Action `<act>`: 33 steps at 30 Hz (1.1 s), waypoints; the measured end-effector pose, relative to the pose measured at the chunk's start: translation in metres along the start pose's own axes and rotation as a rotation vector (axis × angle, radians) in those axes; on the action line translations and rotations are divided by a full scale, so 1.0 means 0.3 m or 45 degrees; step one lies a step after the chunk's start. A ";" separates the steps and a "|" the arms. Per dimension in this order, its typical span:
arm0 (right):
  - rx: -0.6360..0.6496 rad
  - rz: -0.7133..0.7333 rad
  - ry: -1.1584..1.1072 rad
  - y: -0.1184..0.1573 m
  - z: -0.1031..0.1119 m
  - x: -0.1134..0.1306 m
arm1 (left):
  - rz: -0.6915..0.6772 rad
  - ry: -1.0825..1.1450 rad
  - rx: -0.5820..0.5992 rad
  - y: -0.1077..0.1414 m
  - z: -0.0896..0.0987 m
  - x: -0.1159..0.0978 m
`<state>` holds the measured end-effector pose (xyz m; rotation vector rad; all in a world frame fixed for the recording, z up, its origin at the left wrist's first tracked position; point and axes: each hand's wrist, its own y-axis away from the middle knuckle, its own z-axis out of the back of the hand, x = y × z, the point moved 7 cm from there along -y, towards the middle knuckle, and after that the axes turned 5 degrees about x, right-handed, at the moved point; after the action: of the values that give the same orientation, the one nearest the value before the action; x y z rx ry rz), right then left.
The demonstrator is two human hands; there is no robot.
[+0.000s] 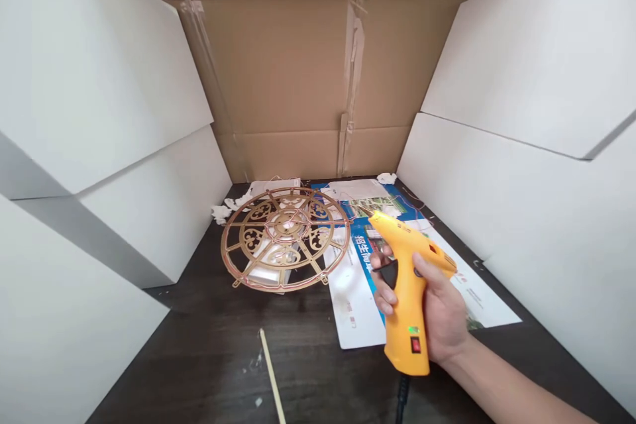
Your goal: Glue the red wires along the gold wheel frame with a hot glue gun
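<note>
My right hand (442, 311) is wrapped round the grip of a yellow glue gun (408, 291), its fingers close to the black trigger. The gun's nozzle points up and left, near the right rim of a round golden openwork frame (242, 233) with spokes and scroll-shaped ornaments. Pinkish lines run along parts of the frame's rings. A red switch and a small green light show on the gun's handle, and a black cord leaves it at the bottom. My left hand is out of view.
Printed sheets (348, 305) lie under the gun. A thin pale stick (271, 374) rests at the front, beside small clear bits. Crumpled white tissue (221, 213) lies at the left, more at the back right. White panels (144, 199) and a cardboard wall (283, 73) enclose the dark table (209, 358).
</note>
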<state>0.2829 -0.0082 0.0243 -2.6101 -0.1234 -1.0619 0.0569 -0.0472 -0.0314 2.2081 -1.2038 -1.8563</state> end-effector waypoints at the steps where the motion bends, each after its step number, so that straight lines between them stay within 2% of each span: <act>1: 0.016 -0.012 -0.016 0.002 -0.003 -0.005 | 0.009 -0.005 0.040 0.033 -0.005 -0.018; 3: 0.031 -0.025 -0.042 0.004 -0.005 -0.009 | 0.001 0.060 0.190 0.079 -0.042 -0.058; 5: 0.033 -0.030 -0.045 0.004 -0.004 -0.011 | -0.064 0.212 0.229 0.075 -0.074 -0.104; 7: 0.023 -0.031 -0.032 0.002 -0.001 -0.011 | -0.123 0.301 0.133 0.030 -0.087 -0.136; 12: -0.030 -0.044 -0.007 -0.004 0.012 -0.017 | -0.029 0.520 0.048 -0.083 -0.137 -0.136; 16: -0.018 -0.055 0.017 -0.005 0.015 -0.025 | -0.136 0.614 -0.067 -0.116 -0.135 -0.155; 21: -0.021 -0.091 0.042 0.006 0.019 -0.037 | -0.301 0.559 -0.084 -0.133 -0.129 -0.178; 29: -0.008 -0.132 0.106 0.010 0.005 -0.048 | -0.393 0.552 -0.168 -0.118 -0.090 -0.133; 33: 0.068 -0.153 0.149 0.012 -0.005 -0.057 | -0.443 0.522 -0.155 -0.093 -0.094 -0.141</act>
<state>0.2704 -0.0115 0.0125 -2.5132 -0.2810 -1.2315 0.0957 -0.0167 -0.0010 2.6750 -0.6547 -1.4005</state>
